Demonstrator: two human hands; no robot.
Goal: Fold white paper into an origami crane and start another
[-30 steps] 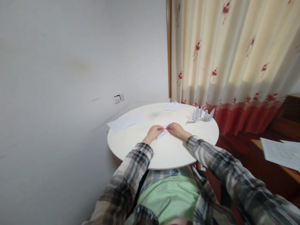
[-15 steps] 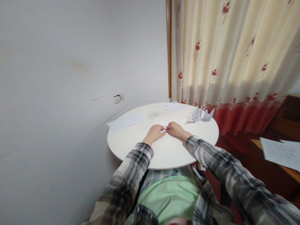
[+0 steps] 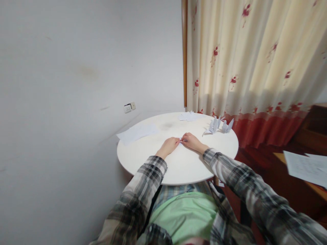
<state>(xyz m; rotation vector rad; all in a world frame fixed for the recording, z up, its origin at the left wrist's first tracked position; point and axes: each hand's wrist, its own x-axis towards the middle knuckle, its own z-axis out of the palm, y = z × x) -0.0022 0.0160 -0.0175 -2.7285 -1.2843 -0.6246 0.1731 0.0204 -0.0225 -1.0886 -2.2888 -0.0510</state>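
Observation:
At the middle of the round white table [image 3: 178, 166], my left hand [image 3: 170, 145] and my right hand [image 3: 191, 141] meet over a small piece of white folded paper [image 3: 180, 140]. Fingers of both hands are pinched on it, so most of the paper is hidden. My right fingertips press on its right side, close to the tabletop. My left fingers are drawn together at its left edge. Several white paper cranes [image 3: 214, 126] stand at the table's right far edge, beyond my right hand.
White paper sheets [image 3: 138, 132] lie at the table's left edge, and more paper pieces [image 3: 188, 116] at the far edge. A wall with a socket [image 3: 127, 108] borders the left. A curtain [image 3: 230, 68] hangs behind. Printed sheets [image 3: 306, 166] rest on wooden furniture at right.
My left fingers have shifted slightly and closed nearer to my right fingertips, covering more of the paper. My right hand has hardly moved.

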